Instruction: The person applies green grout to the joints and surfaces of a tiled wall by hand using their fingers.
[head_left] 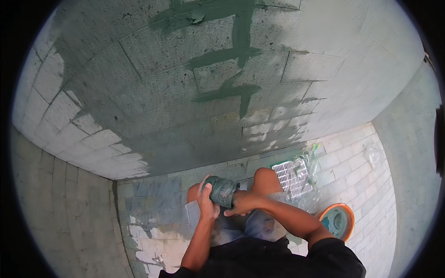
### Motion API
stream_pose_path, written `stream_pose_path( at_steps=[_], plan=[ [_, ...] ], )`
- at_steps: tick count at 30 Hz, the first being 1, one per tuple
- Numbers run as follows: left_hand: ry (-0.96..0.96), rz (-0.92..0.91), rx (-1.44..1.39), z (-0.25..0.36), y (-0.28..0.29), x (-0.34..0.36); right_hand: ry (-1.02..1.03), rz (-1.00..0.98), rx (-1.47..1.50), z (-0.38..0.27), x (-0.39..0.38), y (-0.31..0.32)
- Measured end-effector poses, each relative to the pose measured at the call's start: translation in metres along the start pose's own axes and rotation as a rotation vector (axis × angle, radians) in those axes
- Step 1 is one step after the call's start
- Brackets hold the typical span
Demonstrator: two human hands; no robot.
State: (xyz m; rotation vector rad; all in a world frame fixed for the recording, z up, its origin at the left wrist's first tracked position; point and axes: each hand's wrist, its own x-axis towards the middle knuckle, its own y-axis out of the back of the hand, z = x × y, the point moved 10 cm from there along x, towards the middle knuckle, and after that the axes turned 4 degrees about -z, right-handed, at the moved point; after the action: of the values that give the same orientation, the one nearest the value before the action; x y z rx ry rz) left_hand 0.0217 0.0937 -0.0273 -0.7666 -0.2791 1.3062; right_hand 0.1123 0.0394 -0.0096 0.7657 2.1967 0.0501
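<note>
Above my lap, my left hand (pixel 207 200) wraps round a cylindrical plastic container (pixel 221 191) smeared with dark green paste. The container lies tilted, its mouth toward my right hand (pixel 243 203). That hand is curled at the mouth, with some fingers hidden by the rim and one showing below it. Whatever it grips there is hidden. In front of me rises a tiled wall (pixel 162 97), damp and grey, with bands of green paste (pixel 241 39) spread along several joints.
To my right stands an orange-rimmed bowl (pixel 351 217) with greenish material inside. Beyond my right knee lies a white slotted grate (pixel 293 178) with clear plastic sheeting (pixel 309 200) beside it. A crumpled clear plastic piece (pixel 373 155) lies farther right. Side walls rise left and right.
</note>
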Motion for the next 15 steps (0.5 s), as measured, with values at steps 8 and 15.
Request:
stream_pose_path(
  at_steps=[8,15],
  plan=[
    [0.093,-0.015,-0.162,-0.017,-0.002,0.032,0.096,0.086,0.197,0.003,-0.020,0.039],
    [0.148,-0.129,-0.242,0.020,-0.018,0.079,0.285,0.580,-0.246,-0.018,-0.038,0.103]
  ],
)
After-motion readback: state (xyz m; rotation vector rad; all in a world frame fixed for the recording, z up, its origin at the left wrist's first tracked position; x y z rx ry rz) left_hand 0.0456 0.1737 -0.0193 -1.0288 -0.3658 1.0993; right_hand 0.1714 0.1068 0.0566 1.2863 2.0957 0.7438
